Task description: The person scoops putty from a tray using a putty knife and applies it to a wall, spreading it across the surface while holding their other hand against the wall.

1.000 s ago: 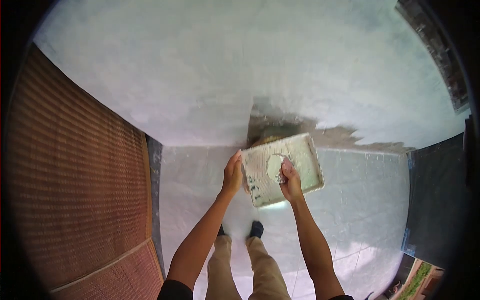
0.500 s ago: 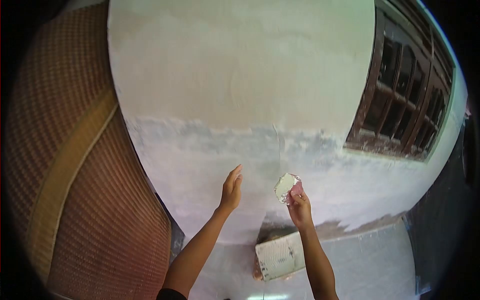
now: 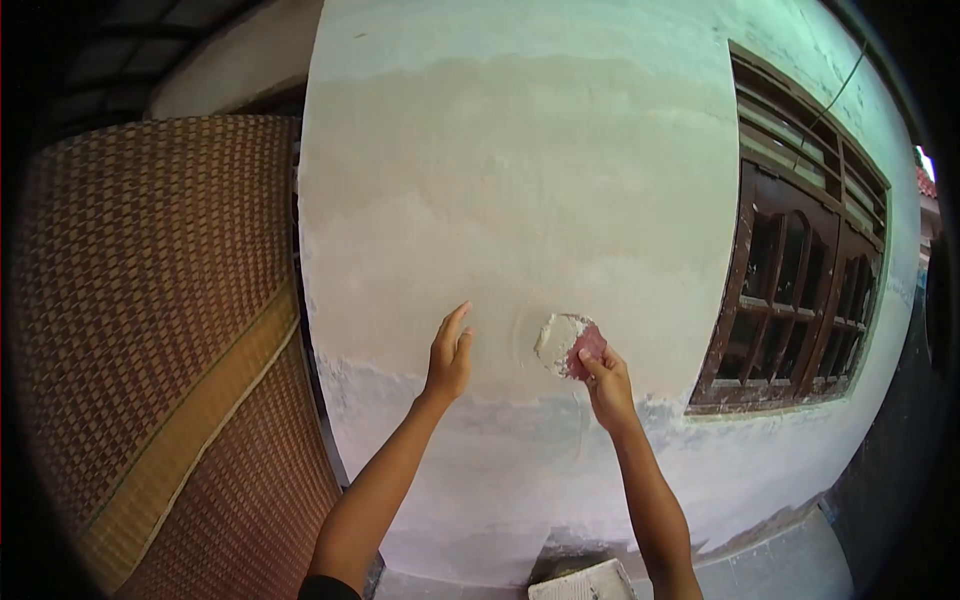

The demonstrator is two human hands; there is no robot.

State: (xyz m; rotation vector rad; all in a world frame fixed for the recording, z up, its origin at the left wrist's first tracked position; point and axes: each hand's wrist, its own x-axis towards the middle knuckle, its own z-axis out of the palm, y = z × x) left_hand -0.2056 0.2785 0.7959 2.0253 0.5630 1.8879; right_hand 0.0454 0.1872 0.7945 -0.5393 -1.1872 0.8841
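Observation:
My right hand (image 3: 608, 388) grips a flat red putty scraper (image 3: 590, 346) by its right edge, thumb on the near face. A thick smear of pale putty (image 3: 556, 338) covers the scraper's left half. Behind it stands the wall (image 3: 520, 200), where a beige coated area meets a rougher whitish-grey band below. To the left, my left hand (image 3: 449, 358) is raised in front of the wall, its fingers stretched upward and holding nothing.
A woven brown mat or screen (image 3: 170, 240) with a tan band stands along the left. On the right is a brown wooden window (image 3: 800, 290) with glass panes. Down on the grey floor (image 3: 770, 560), a ridged white tray (image 3: 590, 585) sits against the wall base.
My view has tilted up, showing more of the upper wall and less of the tray. Both hands have risen along the wall, the right still holding the putty scraper.

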